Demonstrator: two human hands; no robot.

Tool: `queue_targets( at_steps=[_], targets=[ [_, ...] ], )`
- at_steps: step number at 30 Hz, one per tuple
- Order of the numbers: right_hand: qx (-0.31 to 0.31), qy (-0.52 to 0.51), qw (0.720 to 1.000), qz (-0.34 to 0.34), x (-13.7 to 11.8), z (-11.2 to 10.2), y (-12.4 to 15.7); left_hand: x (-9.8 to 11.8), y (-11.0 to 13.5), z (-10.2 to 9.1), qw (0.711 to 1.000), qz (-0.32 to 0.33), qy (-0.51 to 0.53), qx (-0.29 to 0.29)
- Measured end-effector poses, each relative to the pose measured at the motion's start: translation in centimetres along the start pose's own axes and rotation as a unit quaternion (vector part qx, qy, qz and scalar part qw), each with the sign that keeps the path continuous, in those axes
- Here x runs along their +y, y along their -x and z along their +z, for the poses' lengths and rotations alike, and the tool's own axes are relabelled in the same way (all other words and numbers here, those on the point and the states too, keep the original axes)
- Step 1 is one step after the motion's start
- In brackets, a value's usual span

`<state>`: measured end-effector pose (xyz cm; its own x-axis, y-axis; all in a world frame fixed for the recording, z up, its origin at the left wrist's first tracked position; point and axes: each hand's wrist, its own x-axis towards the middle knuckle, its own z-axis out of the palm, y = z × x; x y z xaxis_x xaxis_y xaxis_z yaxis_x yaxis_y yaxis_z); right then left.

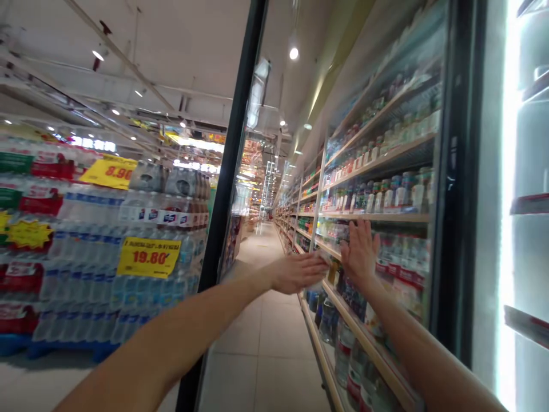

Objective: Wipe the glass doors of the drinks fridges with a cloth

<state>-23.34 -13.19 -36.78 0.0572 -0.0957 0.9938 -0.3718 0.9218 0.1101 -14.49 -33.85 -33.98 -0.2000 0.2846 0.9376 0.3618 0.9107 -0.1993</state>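
Glass door [274, 189]: stands open at centre frame, between its black edge [229, 171] and the lit fridge [510, 229] on the right. Right hand [359, 250]: flat, fingers spread, palm pressed to the glass, grasping nothing. Left hand [298, 273]: fingers stretched out together, tips at the glass just beside the right hand; a pale blur sits at the fingertips, so whether it holds anything cannot be told. Shelves of bottles [377, 194] show in the glass. Stacked water packs [128, 257] with yellow price signs [148, 257] stand left.
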Motion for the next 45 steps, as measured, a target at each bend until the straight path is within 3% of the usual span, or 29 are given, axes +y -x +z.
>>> queue_targets(
  at_steps=[3, 6, 7, 9, 11, 12, 13, 14, 16, 18, 19, 21, 23, 24, 25, 26, 27, 29, 30, 31, 33, 34, 36, 38, 40, 43, 45],
  targets=[
    [-0.002, 0.003, 1.000, -0.007, 0.2, 0.1, 0.4, -3.3, -1.8, -1.8, 0.996, 0.075, -0.009, -0.056],
    [-0.009, 0.004, 1.000, 0.005, 0.0, 0.1, 0.8, -6.2, -3.2, -2.3, 0.994, 0.018, -0.103, 0.016],
    [-0.011, 0.002, 1.000, 0.004, -0.1, 0.1, 1.0, -6.4, -2.7, -1.9, 0.991, 0.033, -0.128, 0.021],
    [-0.007, -0.001, 1.000, -0.006, -0.4, 0.1, 1.4, -5.8, -0.8, -0.8, 0.977, 0.160, -0.134, -0.033],
    [0.000, -0.005, 1.000, -0.025, -0.5, 0.0, 1.8, -5.1, 1.0, -0.1, 0.928, 0.334, -0.110, -0.125],
    [0.000, -0.006, 0.999, -0.033, -0.5, -0.1, 2.0, -5.1, 1.3, -0.1, 0.904, 0.386, -0.102, -0.156],
    [0.001, -0.006, 0.999, -0.037, -0.5, -0.1, 2.1, -5.3, 1.2, -0.4, 0.897, 0.398, -0.102, -0.165],
    [0.002, -0.006, 0.999, -0.039, -0.5, -0.1, 2.2, -5.9, 0.7, -0.9, 0.912, 0.367, -0.108, -0.148],
    [0.003, -0.005, 0.999, -0.037, -0.5, -0.1, 2.3, -7.3, -0.6, -2.2, 0.968, 0.205, -0.132, -0.052],
    [0.004, -0.003, 0.999, -0.032, -0.5, -0.1, 2.3, -8.4, -0.7, -2.9, 0.987, 0.059, -0.147, 0.035],
    [0.005, -0.002, 1.000, -0.031, -0.5, -0.1, 2.2, -8.6, 0.1, -2.9, 0.987, 0.044, -0.149, 0.038],
    [-0.001, -0.001, 1.000, -0.027, -0.5, 0.0, 2.2, -8.3, 3.3, -2.5, 0.978, 0.148, -0.140, -0.039],
    [-0.007, 0.000, 1.000, -0.025, -0.4, 0.0, 2.2, -7.8, 7.0, -2.1, 0.925, 0.329, -0.107, -0.159],
    [-0.007, 0.001, 1.000, -0.026, -0.5, 0.0, 2.2, -7.6, 8.3, -2.0, 0.889, 0.398, -0.092, -0.204],
    [-0.008, 0.002, 1.000, -0.025, -0.5, 0.0, 2.2, -7.6, 9.1, -2.1, 0.871, 0.426, -0.089, -0.229],
    [-0.006, 0.004, 1.000, -0.024, -0.5, 0.0, 2.2, -7.8, 9.2, -2.4, 0.877, 0.410, -0.098, -0.230],
    [-0.003, 0.005, 1.000, -0.025, -0.5, 0.0, 2.2, -8.1, 8.9, -2.8, 0.905, 0.351, -0.119, -0.206],
    [0.001, 0.005, 1.000, -0.025, -0.5, -0.1, 2.2, -8.6, 7.9, -3.5, 0.964, 0.168, -0.171, -0.114],
    [0.001, 0.004, 1.000, -0.024, -0.5, -0.1, 2.2, -8.8, 7.9, -3.6, 0.975, 0.094, -0.188, -0.073],
    [0.001, 0.003, 1.000, -0.024, -0.6, -0.1, 2.2, -8.7, 8.4, -3.7, 0.978, 0.060, -0.195, -0.053],
    [0.000, 0.001, 1.000, -0.024, -0.6, -0.2, 2.1, -8.2, 11.4, -3.2, 0.974, 0.115, -0.175, -0.083],
    [-0.001, 0.001, 1.000, -0.024, -0.6, -0.2, 2.1, -7.8, 13.5, -2.8, 0.962, 0.192, -0.148, -0.125],
    [0.000, 0.002, 1.000, -0.028, -0.6, -0.1, 2.1, -7.1, 17.7, -2.0, 0.910, 0.343, -0.083, -0.218],
    [0.002, 0.005, 1.000, -0.030, -0.5, -0.2, 2.2, -6.7, 19.8, -1.3, 0.878, 0.396, -0.065, -0.259],
    [0.003, 0.007, 1.000, -0.029, -0.5, -0.2, 2.2, -6.8, 19.1, -0.9, 0.904, 0.359, -0.085, -0.218],
    [0.001, 0.005, 1.000, -0.025, -0.5, -0.1, 2.2, -7.1, 15.9, -0.8, 0.961, 0.205, -0.141, -0.121],
    [0.000, 0.001, 1.000, -0.023, -0.5, -0.1, 2.2, -6.9, 14.9, -0.6, 0.968, 0.158, -0.156, -0.116]
  ],
)
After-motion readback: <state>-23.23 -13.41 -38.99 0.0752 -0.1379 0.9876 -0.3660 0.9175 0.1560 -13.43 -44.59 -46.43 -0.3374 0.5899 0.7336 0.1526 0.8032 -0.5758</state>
